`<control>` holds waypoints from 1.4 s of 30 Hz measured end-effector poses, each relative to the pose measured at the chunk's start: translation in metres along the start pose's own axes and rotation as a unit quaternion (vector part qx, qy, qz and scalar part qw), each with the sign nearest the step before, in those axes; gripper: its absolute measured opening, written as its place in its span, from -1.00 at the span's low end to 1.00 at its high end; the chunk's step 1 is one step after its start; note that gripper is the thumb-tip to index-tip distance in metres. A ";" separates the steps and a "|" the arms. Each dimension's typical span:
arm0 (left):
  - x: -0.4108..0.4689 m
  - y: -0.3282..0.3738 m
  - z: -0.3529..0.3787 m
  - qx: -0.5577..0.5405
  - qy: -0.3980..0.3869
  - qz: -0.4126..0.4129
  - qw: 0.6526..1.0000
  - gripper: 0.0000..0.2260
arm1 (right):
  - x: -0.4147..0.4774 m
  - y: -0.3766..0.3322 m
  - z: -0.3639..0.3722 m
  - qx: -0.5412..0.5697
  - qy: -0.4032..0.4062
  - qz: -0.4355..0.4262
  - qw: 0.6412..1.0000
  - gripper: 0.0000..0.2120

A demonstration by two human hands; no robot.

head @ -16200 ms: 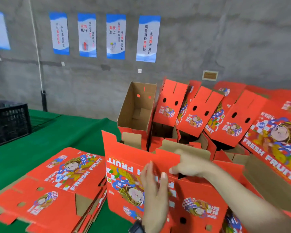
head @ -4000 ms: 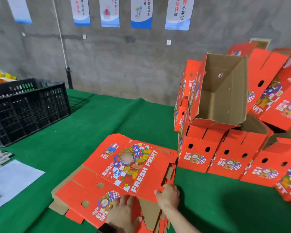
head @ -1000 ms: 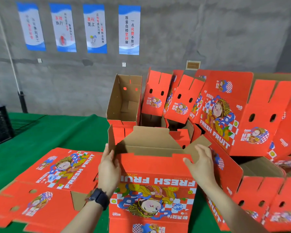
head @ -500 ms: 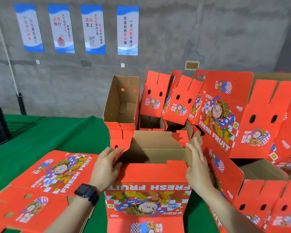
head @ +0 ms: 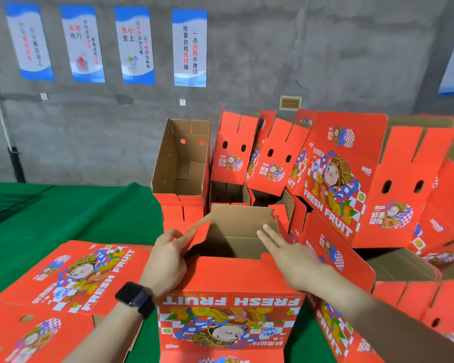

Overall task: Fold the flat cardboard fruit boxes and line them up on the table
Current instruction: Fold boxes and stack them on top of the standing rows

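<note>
1. We look down on a green table (head: 63, 210) that stands before a grey concrete wall hung with blue-and-white posters (head: 189, 48).
2. Close to us, in the middle, stands the half-folded box (head: 228, 310). It is red, and "FRESH FRUIT" and a cartoon figure are printed upside down on the side facing us. Its top is open and shows brown cardboard inside.
3. The left hand (head: 165, 260) has a black watch (head: 135, 299) on the wrist. It grips a small red flap (head: 199, 231) at the box's left end, with the fingers curled on the flap's edge.
4. The right hand (head: 291, 258) reaches over the near wall at the box's right end. Its fingers (head: 269, 235) are straight and spread, holding nothing. We cannot tell whether they touch the cardboard.
5. To the left, a stack of flat boxes (head: 76, 279) lies on the table, just beside the half-folded box.
6. Behind and to the right, folded boxes (head: 351, 184) are piled together, several of them tilted.
7. At the pile's left end, an open box (head: 181, 163) rests on its side, with its brown inside facing us.
</note>
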State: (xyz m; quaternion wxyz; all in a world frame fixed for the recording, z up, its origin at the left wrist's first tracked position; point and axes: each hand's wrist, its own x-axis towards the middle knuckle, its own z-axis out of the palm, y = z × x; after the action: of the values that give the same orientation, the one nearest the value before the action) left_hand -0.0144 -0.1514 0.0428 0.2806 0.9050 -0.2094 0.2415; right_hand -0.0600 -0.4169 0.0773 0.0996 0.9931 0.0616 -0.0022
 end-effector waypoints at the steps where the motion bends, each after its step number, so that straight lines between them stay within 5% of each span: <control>1: 0.001 -0.001 0.001 0.011 -0.012 0.014 1.000 -0.59 | 0.001 -0.001 -0.002 -0.011 -0.011 0.002 1.000 0.01; 4: 0.003 -0.013 -0.002 0.071 -0.120 -0.020 0.990 -0.55 | 0.002 -0.004 -0.004 -0.033 -0.030 0.002 0.999 -0.03; 6: 0.006 -0.019 -0.007 0.019 -0.195 -0.075 0.978 -0.63 | 0.001 -0.003 -0.005 -0.028 -0.033 -0.006 0.999 -0.04; 11: 0.031 -0.017 -0.007 -0.047 -0.175 -0.099 0.978 -0.79 | 0.000 0.001 -0.002 -0.016 -0.018 -0.053 0.998 -0.03; 17: 0.045 -0.017 0.001 -0.148 -0.216 -0.106 0.959 -0.49 | -0.010 0.014 0.012 0.017 0.065 -0.103 0.992 0.06; 22: 0.051 -0.021 0.008 -0.218 -0.199 -0.125 0.947 -0.36 | -0.020 0.031 0.028 0.157 0.126 -0.185 0.962 0.15; 26: 0.056 -0.021 0.012 -0.217 -0.221 -0.117 0.944 -0.34 | -0.020 0.040 0.041 0.387 0.114 -0.128 0.906 -0.22; 28: 0.057 -0.021 0.015 -0.212 -0.221 -0.115 0.945 -0.34 | -0.015 0.038 0.046 0.420 0.122 -0.079 0.896 -0.62; 30: 0.056 -0.022 0.017 -0.207 -0.213 -0.109 0.949 -0.34 | -0.006 0.034 0.045 0.459 0.190 -0.021 0.868 -0.79; 33: 0.053 -0.026 0.018 -0.194 -0.199 -0.098 0.956 -0.34 | 0.015 0.031 0.038 0.477 0.260 0.060 0.837 -0.82; 37: 0.049 -0.030 0.019 -0.225 -0.166 -0.096 0.955 -0.35 | 0.037 0.033 0.035 0.632 0.100 0.101 0.762 -0.38; 42: 0.049 -0.034 0.023 -0.269 -0.094 -0.129 0.950 -0.46 | 0.050 0.033 0.042 0.615 0.097 0.082 0.778 -0.42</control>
State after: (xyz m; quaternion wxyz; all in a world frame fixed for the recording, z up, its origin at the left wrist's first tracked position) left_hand 0.0496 -0.1516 0.0390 0.5212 0.8341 -0.1731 0.0513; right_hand -0.0058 -0.4515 0.0422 -0.5393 0.8392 -0.0250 0.0650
